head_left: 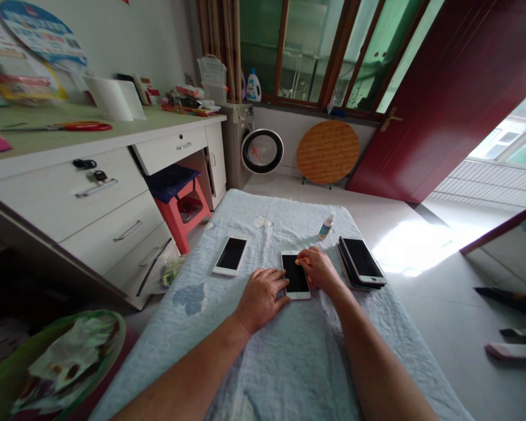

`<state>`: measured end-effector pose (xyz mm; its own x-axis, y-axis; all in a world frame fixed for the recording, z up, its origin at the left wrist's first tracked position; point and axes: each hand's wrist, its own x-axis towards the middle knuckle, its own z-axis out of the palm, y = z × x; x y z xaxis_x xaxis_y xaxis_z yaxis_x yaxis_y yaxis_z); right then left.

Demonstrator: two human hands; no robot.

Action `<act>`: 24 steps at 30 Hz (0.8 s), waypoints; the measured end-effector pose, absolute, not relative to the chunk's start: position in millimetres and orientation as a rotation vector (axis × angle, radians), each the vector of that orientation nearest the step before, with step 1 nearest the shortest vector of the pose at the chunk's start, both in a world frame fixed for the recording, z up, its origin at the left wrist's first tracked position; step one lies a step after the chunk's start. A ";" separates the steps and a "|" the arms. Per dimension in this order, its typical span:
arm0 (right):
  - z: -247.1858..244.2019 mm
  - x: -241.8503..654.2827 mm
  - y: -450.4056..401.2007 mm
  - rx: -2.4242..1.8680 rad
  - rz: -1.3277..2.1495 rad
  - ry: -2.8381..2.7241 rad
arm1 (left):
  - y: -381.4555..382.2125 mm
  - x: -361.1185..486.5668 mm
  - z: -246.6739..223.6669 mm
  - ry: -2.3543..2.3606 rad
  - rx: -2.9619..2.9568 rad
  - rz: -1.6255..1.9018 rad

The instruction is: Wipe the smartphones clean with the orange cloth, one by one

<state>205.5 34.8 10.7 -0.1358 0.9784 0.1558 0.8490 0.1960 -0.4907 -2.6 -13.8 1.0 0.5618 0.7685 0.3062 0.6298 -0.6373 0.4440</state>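
A white phone with a dark screen (297, 282) lies face up on the light blue cloth (263, 362) covering the table. Fingers spread, my left hand (262, 295) rests palm down at the phone's left edge, its fingertips touching it. My right hand (319, 269) is closed on a small orange cloth (304, 261), pressed on the upper right of the screen. Another white phone (231, 256) lies apart to the left. To the right is a stack of phones (363, 261), the top one white-framed. A small spray bottle (326, 226) stands upright behind my right hand.
On the left, a white desk (127, 140) holds paper rolls and red-handled scissors (85, 126). A red stool (186, 216) stands beside it. At lower left is a green-rimmed bin (118, 345). A washing machine (236, 140) and round wooden tabletop (328, 152) are beyond the table.
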 end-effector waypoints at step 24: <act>47.4 190.8 6.0 -1.349 1.041 -2.411 | -12.6 -3.2 -6.8 1.172 2.363 0.802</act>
<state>190.8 6.0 47.4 -0.5683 0.8060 -0.1655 0.6730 0.3396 -0.6571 -3.2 -12.6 -6.8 0.4887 0.8111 0.3212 0.5927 -0.5789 0.5600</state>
